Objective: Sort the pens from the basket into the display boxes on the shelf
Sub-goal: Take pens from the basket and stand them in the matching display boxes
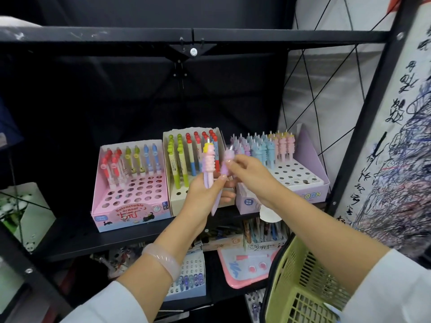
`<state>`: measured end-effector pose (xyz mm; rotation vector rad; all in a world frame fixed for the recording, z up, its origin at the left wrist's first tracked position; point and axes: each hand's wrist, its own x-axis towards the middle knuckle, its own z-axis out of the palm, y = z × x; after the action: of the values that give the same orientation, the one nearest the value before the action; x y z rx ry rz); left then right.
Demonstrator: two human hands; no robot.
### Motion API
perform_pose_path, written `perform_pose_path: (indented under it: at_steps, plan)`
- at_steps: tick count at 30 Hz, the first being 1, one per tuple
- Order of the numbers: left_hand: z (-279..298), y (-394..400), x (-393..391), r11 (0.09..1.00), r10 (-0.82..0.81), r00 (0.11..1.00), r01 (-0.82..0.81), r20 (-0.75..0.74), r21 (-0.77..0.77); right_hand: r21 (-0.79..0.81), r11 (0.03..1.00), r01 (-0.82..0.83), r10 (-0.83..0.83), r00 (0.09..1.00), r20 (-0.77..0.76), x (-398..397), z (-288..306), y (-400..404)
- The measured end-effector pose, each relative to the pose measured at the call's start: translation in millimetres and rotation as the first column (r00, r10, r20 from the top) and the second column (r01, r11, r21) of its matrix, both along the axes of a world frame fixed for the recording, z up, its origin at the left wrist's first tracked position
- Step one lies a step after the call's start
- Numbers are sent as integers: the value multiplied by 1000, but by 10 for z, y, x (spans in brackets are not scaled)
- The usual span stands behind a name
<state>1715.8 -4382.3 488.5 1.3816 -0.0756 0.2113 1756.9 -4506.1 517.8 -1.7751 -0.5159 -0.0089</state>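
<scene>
Nearest, low right: green slotted basket, rim close under right forearm in white sleeve. Left wrist with pale bangle.

Left hand raised before shelf front, fingers curled round two pens: pink pen upright, yellow-topped; purple pen tilted, tip down past palm. Right hand just beside, fingertips pinching upper part of purple pen.

On black shelf board, three display boxes in a row, side walls touching or nearly so. Pink box left: pens in back rows only, many bare holes toward front edge. Cream box middle: green and red-topped pens, front partly hidden behind left hand. Lilac box right: pastel pens packed at back, several bare holes near front and right wall.

Open board left of pink box. Ample clearance above boxes up to black crossbar. Black upright post close by lilac box's right wall.
</scene>
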Motion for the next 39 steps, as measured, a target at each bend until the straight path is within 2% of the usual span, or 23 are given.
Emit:
perform_pose_path:
  at_steps: [4, 6, 8, 12, 18, 23, 29, 34, 39]
  plan:
    - [-46, 115, -24, 995, 55, 996, -49, -67, 88, 209, 946, 249, -254, 967, 0, 223, 179, -234]
    - [-86, 161, -18, 983, 112, 990, -98, -83, 156, 141, 909, 391, -408, 905, 122, 360, 223, -359]
    - [-101, 187, -11, 978, 133, 987, -115, -94, 176, -15, 864, 504, -483, 836, 260, 486, 194, -425]
    - [-82, 209, -8, 987, 115, 989, -103, -97, 121, -239, 820, 520, -422, 831, 361, 606, 40, -419]
    - [-66, 224, -6, 987, 115, 986, -101, -117, 122, -376, 742, 555, -410, 819, 400, 707, 23, -351]
    - [-31, 174, -55, 983, 109, 988, -92, -108, 156, -565, 596, 571, -371, 820, 437, 722, 146, -241]
    - [5, 168, -99, 982, 102, 990, -85, -93, 166, -553, 679, 484, -377, 875, 303, 739, 37, -208]
    - [11, 179, -133, 984, 86, 993, -70, -87, 165, -589, 605, 535, -378, 845, 379, 681, -114, -204]
    - [51, 175, -104, 986, 76, 992, -61, -96, 156, -491, 680, 545, -361, 831, 423, 706, -30, -216]
